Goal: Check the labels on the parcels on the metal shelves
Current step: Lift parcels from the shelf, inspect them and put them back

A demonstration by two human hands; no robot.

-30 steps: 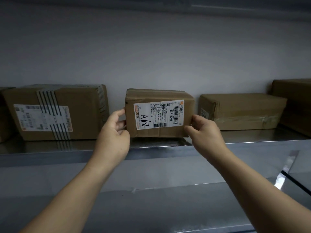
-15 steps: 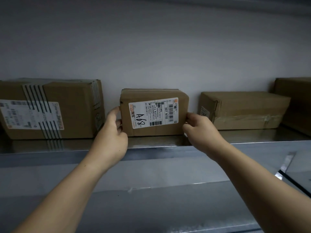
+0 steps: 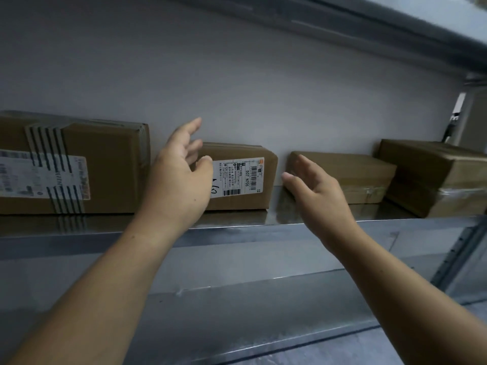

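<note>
Both hands have let go of the small parcel (image 3: 269, 180), which they gripped by its 2 ends 0.5 s ago. Now the left hand (image 3: 181, 177) hovers in front of that parcel's left end with fingers spread and relaxed, hiding the left part of its white label (image 3: 243, 177); whether the thumb touches the cardboard cannot be told. At the parcel's right, the right hand (image 3: 316, 192) hangs with fingers straight, holding nothing. That parcel stands on the metal shelf (image 3: 263, 229) against the grey wall (image 3: 237, 83), label facing out, printed 507 N705 beside barcodes. Just left of it stands a larger box (image 3: 110, 167) with striped tape (image 3: 44, 143). To its right lies a flat box (image 3: 369, 175), partly behind the right hand, and further right a 4th box (image 3: 434, 177).
</note>
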